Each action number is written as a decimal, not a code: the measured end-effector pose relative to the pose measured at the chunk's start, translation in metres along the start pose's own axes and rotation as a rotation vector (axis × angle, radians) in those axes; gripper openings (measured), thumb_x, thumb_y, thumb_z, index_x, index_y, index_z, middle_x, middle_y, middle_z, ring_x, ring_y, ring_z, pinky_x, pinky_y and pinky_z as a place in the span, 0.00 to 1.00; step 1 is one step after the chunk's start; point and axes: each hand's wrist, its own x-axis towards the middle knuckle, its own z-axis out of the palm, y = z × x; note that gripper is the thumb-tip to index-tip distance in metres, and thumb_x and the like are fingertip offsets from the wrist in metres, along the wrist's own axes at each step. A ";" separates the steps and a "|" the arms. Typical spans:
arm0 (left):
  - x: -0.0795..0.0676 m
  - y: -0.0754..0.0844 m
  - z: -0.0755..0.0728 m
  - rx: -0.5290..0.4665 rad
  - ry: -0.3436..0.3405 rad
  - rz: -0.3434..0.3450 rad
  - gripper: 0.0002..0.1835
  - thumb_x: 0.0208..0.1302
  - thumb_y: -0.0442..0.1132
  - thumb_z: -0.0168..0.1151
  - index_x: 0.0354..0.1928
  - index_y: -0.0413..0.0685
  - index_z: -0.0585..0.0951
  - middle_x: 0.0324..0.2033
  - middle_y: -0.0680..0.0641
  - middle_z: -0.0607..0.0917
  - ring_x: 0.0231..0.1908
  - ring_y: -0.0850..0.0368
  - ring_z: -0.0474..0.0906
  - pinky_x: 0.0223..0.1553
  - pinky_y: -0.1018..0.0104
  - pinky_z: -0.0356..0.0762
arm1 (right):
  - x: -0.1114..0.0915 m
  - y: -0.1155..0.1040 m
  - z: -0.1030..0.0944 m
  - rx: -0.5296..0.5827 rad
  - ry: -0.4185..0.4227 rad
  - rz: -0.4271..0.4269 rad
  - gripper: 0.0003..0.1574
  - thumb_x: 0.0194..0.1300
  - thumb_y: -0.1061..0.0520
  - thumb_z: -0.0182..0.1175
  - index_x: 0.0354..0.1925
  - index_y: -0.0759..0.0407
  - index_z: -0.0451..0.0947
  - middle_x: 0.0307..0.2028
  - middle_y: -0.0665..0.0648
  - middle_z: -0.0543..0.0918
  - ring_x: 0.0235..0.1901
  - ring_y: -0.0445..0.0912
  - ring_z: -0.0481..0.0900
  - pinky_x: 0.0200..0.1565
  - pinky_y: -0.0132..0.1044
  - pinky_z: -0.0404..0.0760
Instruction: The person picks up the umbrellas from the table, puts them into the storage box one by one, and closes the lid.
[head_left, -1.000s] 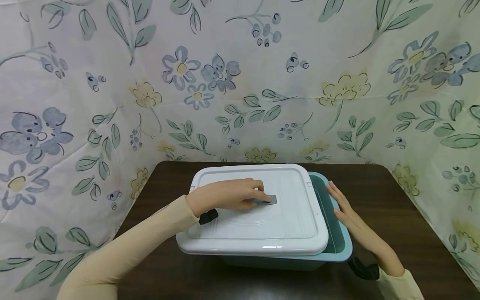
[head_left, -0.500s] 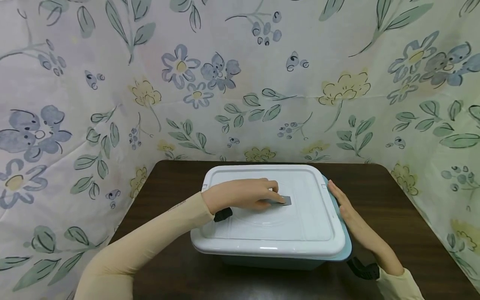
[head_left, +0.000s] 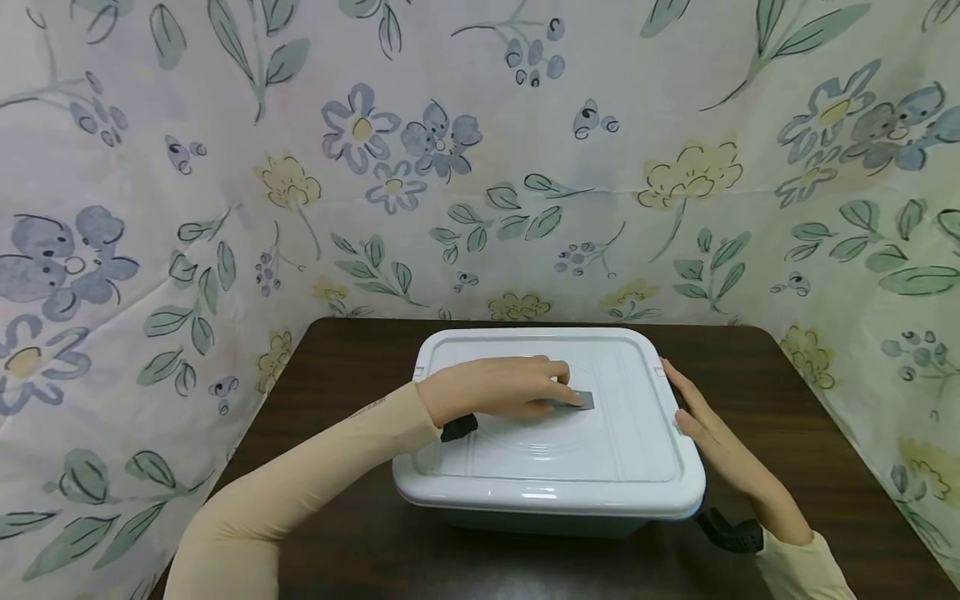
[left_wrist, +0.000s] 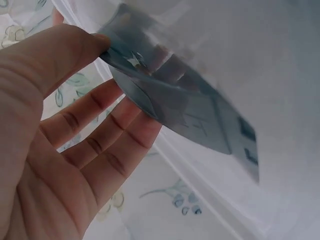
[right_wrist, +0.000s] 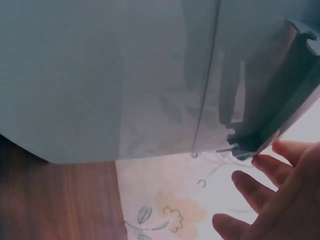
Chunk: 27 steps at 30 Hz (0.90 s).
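Observation:
A white storage box lid [head_left: 637,450] lies over the top of a blue-green plastic box [head_left: 543,523]. My left hand [head_left: 495,387] reaches across the lid and grips the flat grey handle [head_left: 587,401] at its middle. The left wrist view shows the thumb on one side of that handle [left_wrist: 180,105] and the fingers on the other. At the box's right side, my right hand [head_left: 723,442] rests with fingers extended against the rim. From below, in the right wrist view, its fingertips [right_wrist: 245,182] are at the rim of the box [right_wrist: 75,85]. The box's inside is hidden.
The box stands on a dark brown wooden table [head_left: 352,367]. A floral cloth [head_left: 480,242] hangs behind the table and along both sides. Black straps [head_left: 731,533] show at both wrists.
My left hand has slid the lid to the right, covering the gap at the box's right side. My right hand has stayed by the right rim.

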 end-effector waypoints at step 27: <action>-0.112 -0.027 0.029 -0.425 0.083 -0.386 0.28 0.64 0.53 0.55 0.66 0.60 0.67 0.70 0.48 0.57 0.71 0.50 0.47 0.67 0.50 0.52 | 0.001 0.004 -0.001 -0.065 0.004 -0.201 0.39 0.64 0.73 0.45 0.71 0.63 0.47 0.73 0.60 0.39 0.72 0.41 0.35 0.59 0.17 0.46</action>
